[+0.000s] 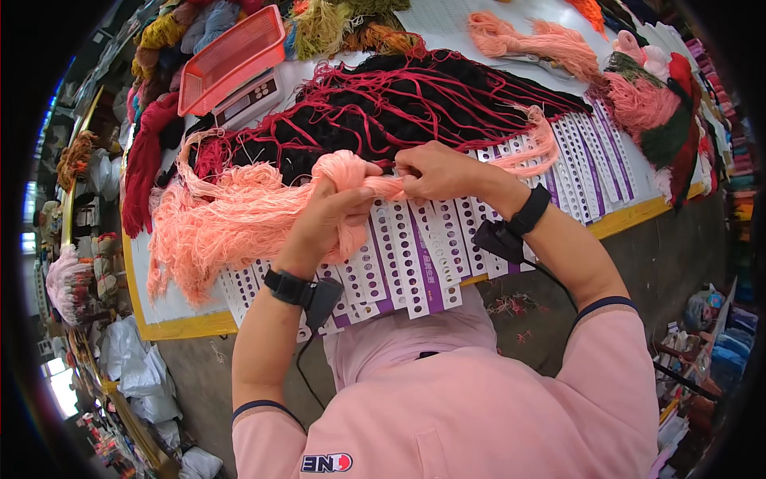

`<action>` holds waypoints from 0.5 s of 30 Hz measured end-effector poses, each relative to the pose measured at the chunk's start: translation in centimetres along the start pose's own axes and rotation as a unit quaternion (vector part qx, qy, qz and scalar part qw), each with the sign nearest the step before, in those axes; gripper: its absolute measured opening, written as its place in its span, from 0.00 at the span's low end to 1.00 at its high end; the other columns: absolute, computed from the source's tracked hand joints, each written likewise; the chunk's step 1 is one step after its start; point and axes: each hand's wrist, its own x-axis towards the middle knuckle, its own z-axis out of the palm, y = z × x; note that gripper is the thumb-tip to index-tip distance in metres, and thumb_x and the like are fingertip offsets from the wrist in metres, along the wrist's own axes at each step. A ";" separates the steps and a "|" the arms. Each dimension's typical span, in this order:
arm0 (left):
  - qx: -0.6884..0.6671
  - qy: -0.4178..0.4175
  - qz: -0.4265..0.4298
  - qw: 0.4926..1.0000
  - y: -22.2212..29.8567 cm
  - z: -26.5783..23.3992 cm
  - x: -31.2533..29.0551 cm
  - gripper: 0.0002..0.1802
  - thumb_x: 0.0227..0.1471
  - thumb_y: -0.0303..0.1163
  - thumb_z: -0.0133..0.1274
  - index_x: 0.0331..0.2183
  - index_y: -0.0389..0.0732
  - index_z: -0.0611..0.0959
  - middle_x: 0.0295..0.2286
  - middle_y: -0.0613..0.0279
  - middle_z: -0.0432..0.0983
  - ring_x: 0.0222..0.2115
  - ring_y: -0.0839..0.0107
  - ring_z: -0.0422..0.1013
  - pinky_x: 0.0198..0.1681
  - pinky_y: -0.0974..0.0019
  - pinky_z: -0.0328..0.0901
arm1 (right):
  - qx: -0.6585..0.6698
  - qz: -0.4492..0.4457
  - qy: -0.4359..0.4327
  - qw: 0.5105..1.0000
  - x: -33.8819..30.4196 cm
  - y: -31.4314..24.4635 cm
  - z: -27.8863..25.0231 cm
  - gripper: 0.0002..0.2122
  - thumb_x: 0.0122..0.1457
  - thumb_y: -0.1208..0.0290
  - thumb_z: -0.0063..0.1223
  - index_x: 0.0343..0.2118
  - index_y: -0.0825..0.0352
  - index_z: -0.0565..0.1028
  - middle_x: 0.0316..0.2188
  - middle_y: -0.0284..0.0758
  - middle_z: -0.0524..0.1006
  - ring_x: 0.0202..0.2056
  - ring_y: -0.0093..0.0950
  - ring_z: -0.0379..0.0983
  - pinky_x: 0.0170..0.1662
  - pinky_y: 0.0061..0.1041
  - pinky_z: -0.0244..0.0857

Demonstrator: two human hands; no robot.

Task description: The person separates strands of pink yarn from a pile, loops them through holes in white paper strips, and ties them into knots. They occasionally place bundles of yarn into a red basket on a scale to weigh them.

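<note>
Clamped round a thick, folded coil of soft salmon-pink yarn [341, 169], my left hand [329, 209] holds it against the palm, with one loop rising over the fingers and another hanging below. My right hand [447, 172] is just beside it, fingertips brought together on the narrow twisted part between the two hands — the thumb side is partly hidden, so I cannot tell exactly how the strand is caught there.

To my left, the bulk of the yarn spreads in a frayed, loose heap across the white table with its yellow edge [187, 327]; a slimmer pink loop [544, 152] shows beyond my right wrist, and whether it joins the same hank I cannot see. Under the yarn lie white-and-purple cards punched with round holes [415, 263], and just behind is a long black yarn bundle crossed by crimson strands [359, 108].

I judge the work to be partway: the stretch at my hands is gathered and twisted, while the heap remains untidied — no finished knot is visible.
</note>
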 end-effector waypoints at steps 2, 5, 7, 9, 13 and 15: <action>-0.026 0.005 0.014 1.000 0.4 -0.8 -0.8 0.12 0.51 0.25 0.57 0.39 0.35 0.77 0.34 0.68 0.73 0.26 0.83 0.64 0.28 0.78 0.60 | -0.081 -0.030 0.014 0.996 0.2 -0.1 0.1 0.10 0.52 0.69 0.57 0.23 0.68 0.68 0.17 0.35 0.73 0.21 0.27 0.75 0.25 0.27 0.65; 0.238 0.091 0.184 0.949 2.5 -2.3 -3.1 0.15 0.50 0.30 0.55 0.41 0.34 0.77 0.35 0.65 0.73 0.23 0.84 0.62 0.23 0.79 0.56 | -0.139 -0.093 0.057 0.984 0.4 0.8 0.6 0.10 0.50 0.68 0.58 0.23 0.68 0.69 0.17 0.37 0.72 0.21 0.33 0.73 0.26 0.32 0.63; 0.257 0.102 0.178 0.944 5.9 -2.8 -5.5 0.18 0.53 0.33 0.49 0.44 0.32 0.75 0.31 0.66 0.72 0.20 0.85 0.62 0.21 0.79 0.56 | -0.142 -0.078 0.057 0.985 0.1 1.5 0.5 0.10 0.50 0.67 0.57 0.24 0.68 0.70 0.17 0.38 0.72 0.22 0.35 0.72 0.27 0.33 0.62; -0.069 0.145 0.231 0.960 5.7 -10.0 -11.1 0.22 0.56 0.29 0.47 0.51 0.32 0.69 0.24 0.72 0.68 0.16 0.89 0.57 0.20 0.79 0.54 | -0.145 -0.085 0.053 0.984 0.1 0.8 0.7 0.10 0.50 0.66 0.57 0.24 0.67 0.70 0.17 0.38 0.72 0.22 0.37 0.71 0.27 0.34 0.61; -0.075 0.502 0.350 0.788 11.4 -18.7 -18.5 0.14 0.59 0.33 0.51 0.44 0.36 0.78 0.28 0.65 0.76 0.23 0.78 0.64 0.28 0.71 0.65 | -0.127 -0.051 0.056 0.989 0.0 0.7 1.0 0.08 0.52 0.69 0.56 0.26 0.67 0.71 0.17 0.37 0.73 0.23 0.30 0.72 0.30 0.28 0.65; 0.033 0.561 0.321 0.762 12.4 -21.7 -22.0 0.18 0.57 0.35 0.54 0.45 0.35 0.77 0.31 0.64 0.77 0.21 0.80 0.67 0.22 0.76 0.65 | -0.087 -0.026 0.053 0.995 -0.2 0.2 0.9 0.07 0.53 0.70 0.56 0.27 0.68 0.71 0.19 0.37 0.73 0.24 0.27 0.73 0.31 0.26 0.66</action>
